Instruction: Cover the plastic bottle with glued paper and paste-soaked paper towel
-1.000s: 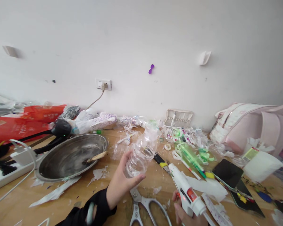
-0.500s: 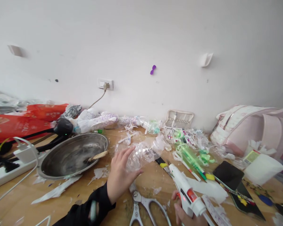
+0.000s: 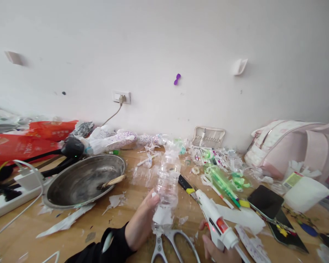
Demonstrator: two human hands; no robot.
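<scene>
My left hand [image 3: 144, 219] is closed around the lower part of a clear plastic bottle [image 3: 167, 179]. The bottle stands roughly upright above the table, and some of my fingers are hidden behind it. A white patch shows near its lower end. My right hand [image 3: 214, 244] grips a white glue gun [image 3: 215, 219] by its handle, with the nozzle pointing up and to the left. Partly behind the bottle's lower end lie scissors [image 3: 171, 243] with grey handles. A black and yellow utility knife [image 3: 186, 185] rests between the bottle and the glue gun's nozzle.
On the left sit a metal basin [image 3: 84, 182] with a stick in it and a white power strip [image 3: 8, 204]. Green plastic pieces [image 3: 222, 182], a dark phone [image 3: 265, 202] and a white cup [image 3: 307, 195] lie right. A pink bag [image 3: 285, 146] stands by the wall.
My left hand has turned the bottle from lying tilted to roughly upright and now holds it lower down. The glue gun in my right hand has hardly moved.
</scene>
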